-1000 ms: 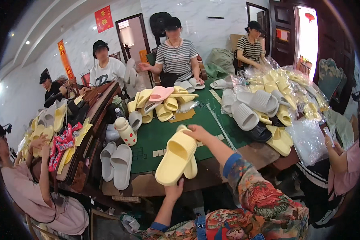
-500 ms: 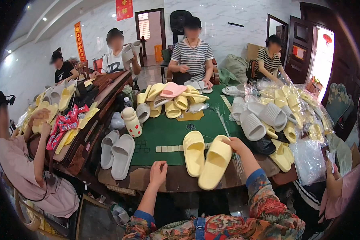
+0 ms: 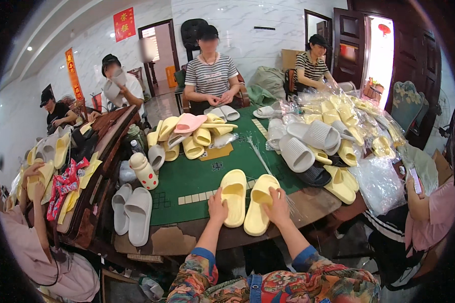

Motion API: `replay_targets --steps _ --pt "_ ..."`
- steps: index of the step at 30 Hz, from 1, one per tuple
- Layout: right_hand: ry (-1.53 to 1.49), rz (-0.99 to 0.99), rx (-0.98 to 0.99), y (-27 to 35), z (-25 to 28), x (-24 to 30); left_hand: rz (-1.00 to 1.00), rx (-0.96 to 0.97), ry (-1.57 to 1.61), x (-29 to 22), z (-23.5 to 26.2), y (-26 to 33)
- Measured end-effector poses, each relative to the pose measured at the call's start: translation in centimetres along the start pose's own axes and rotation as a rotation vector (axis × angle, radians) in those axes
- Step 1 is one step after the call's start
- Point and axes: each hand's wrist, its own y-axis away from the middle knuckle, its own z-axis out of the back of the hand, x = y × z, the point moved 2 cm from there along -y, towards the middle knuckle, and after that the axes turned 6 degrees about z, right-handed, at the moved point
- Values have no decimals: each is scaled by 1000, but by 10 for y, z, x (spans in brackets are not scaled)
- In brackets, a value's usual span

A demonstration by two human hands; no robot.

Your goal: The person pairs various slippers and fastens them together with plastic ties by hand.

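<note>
Apparently aligning a pair, left hand (image 3: 218, 208) and right hand (image 3: 277, 206) grasp yellow slides (image 3: 234, 199) between their fingers; next calls for even grip.

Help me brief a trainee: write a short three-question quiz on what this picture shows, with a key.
1. Open: what does the right hand touch?
2. Choose: the topmost slipper on the central pile is A) grey, B) pink, C) black.
3. True or false: the white spotted bottle stands to the left of the left hand.

Key: 1. A yellow slipper. 2. B. 3. True.
</note>
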Motion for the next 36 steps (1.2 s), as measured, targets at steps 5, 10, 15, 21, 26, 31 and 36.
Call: replay_targets --steps 5,10,15,21,26,31,36 --pt "-33 -122 137 -19 -21 -12 21 -10 140 17 33 18" --pt "-189 67 168 -23 -51 34 67 -201 17 24 91 80" --pt "-219 110 267 -34 -70 71 176 -237 10 50 102 90" --pt "-231 36 296 -23 -71 60 -6 -279 -42 1 120 103" --pt "-271 114 306 -4 -69 59 -64 -31 -93 -6 86 88" --pt "-315 39 243 -15 -46 60 -3 -49 -236 9 71 68" --pt "-384 55 196 -73 -67 72 -32 -133 -75 26 74 59"
